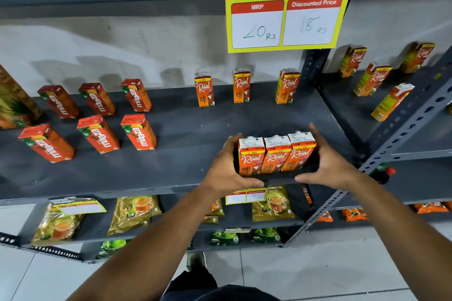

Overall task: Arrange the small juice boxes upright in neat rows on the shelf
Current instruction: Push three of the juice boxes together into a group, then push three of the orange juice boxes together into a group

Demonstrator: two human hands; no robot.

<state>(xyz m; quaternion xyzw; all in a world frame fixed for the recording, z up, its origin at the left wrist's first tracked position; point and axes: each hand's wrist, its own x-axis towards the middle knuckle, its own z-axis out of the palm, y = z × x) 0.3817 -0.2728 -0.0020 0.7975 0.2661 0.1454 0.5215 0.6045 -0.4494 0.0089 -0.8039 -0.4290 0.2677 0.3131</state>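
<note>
Three small orange Real juice boxes (276, 154) stand upright, pressed side by side, near the front edge of the dark grey shelf (186, 166). My left hand (226, 168) presses against the left box and my right hand (327, 164) against the right box, squeezing the trio between them. Three more Real boxes (241, 88) stand apart in a row at the back of the shelf. Several red Maaza boxes (138, 132) stand in two rows on the left.
A yellow price sign (283, 24) hangs above the back row. A perforated metal upright (401, 134) separates the neighbouring shelf with more Real boxes (373, 79). Tea packets (271, 203) lie on the lower shelf. A tall carton (12, 102) stands far left.
</note>
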